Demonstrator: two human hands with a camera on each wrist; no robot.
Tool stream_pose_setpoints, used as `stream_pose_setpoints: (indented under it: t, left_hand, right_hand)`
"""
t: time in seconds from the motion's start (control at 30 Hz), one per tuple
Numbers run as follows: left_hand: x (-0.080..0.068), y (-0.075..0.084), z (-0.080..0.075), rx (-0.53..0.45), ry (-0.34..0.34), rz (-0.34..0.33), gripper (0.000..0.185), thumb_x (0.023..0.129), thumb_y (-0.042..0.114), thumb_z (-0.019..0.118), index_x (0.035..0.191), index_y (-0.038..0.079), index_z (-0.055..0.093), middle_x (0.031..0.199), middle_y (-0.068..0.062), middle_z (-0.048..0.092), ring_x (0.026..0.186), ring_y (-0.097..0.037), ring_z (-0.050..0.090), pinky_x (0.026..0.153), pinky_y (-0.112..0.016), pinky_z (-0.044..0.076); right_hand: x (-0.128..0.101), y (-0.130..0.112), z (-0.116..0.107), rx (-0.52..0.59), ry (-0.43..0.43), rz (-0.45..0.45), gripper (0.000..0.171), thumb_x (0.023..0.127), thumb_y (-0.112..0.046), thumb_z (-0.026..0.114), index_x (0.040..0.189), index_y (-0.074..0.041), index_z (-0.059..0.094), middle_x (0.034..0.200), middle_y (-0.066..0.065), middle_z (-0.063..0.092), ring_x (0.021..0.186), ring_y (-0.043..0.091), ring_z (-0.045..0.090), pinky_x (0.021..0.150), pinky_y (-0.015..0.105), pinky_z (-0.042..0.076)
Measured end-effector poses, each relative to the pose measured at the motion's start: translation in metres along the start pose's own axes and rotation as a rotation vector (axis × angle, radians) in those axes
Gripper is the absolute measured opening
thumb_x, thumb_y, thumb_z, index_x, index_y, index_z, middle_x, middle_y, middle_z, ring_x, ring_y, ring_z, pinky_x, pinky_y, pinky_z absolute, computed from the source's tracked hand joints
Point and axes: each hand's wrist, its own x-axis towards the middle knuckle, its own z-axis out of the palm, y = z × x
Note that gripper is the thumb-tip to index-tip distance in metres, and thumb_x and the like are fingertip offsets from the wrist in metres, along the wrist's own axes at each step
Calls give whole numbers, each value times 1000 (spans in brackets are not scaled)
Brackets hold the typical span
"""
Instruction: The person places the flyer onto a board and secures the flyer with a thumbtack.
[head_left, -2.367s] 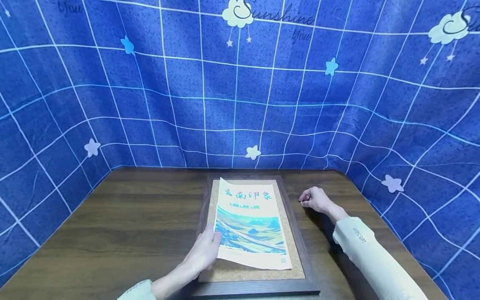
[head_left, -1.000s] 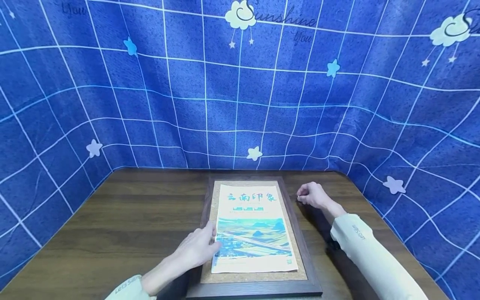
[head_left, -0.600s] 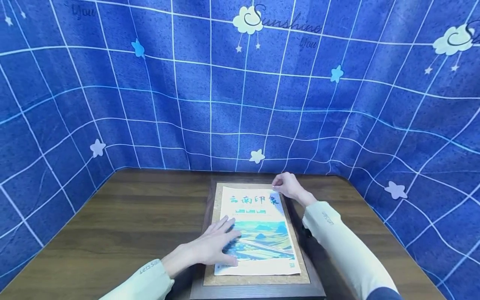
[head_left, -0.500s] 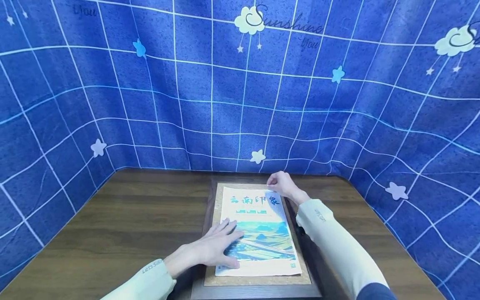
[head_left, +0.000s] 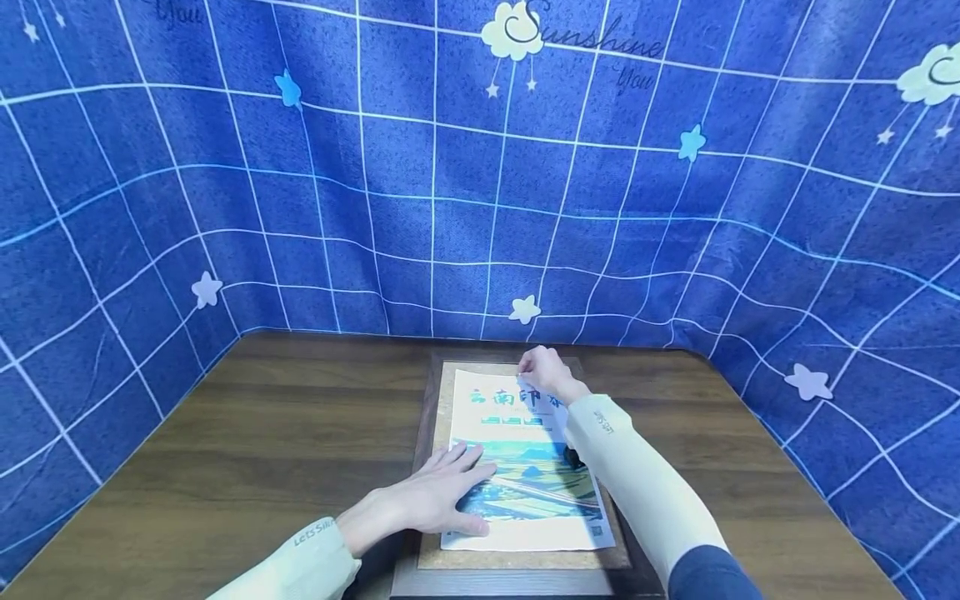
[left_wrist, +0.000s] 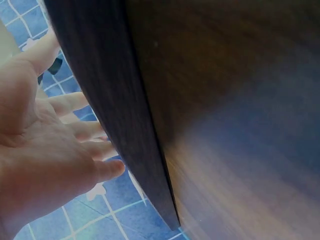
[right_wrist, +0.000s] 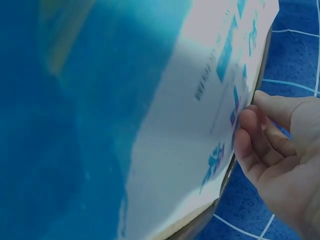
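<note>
A poster with teal lettering and a green-blue landscape lies on a cork board in a dark wooden frame. My left hand rests with spread fingers on the poster's lower left part. In the left wrist view, its fingers reach over the frame's edge. At the poster's top edge, my right hand has thumb and fingertips drawn together. It seems to pinch a tiny pin-like thing, almost wholly hidden by the fingers. In the right wrist view, the fingertips touch the paper beside the lettering.
The framed board lies on a brown wooden table, near its front edge. Behind and at both sides hangs a blue curtain with white grid lines, stars and clouds. My right forearm crosses over the board's right side.
My left hand has let go of the poster's left edge and now lies on it; the poster lies flatter. My right hand has moved from the table, right of the frame, to the poster's top edge.
</note>
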Motion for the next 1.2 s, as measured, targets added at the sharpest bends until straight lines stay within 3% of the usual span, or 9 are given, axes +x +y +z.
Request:
stream_pose_setpoints:
  t: [0.3, 0.6, 1.2]
  left_hand:
    - [-1, 2, 0, 14, -6, -5, 80, 87, 57, 58, 151, 16, 33, 161, -17, 19, 149, -39, 13, 118, -59, 15]
    - [-1, 5, -1, 8, -15, -22, 79, 88, 55, 60, 151, 16, 33, 161, -16, 19, 150, -38, 13, 119, -58, 14]
    - [1, 4, 0, -7, -26, -37, 80, 87, 56, 60, 151, 17, 32, 162, -15, 17, 150, -37, 11, 118, -58, 14]
  right_hand:
    - [2, -2, 8, -74, -22, 63, 8, 86, -14, 69, 91, -14, 75, 90, 2, 73, 84, 17, 65, 85, 45, 52]
    - [5, -2, 10, -65, -6, 3, 10, 84, -6, 68, 90, -8, 75, 88, 8, 74, 79, 19, 67, 78, 35, 55]
    - [8, -1, 10, -77, -37, -1, 8, 86, -7, 68, 90, -9, 75, 89, 7, 73, 78, 17, 65, 79, 36, 55]
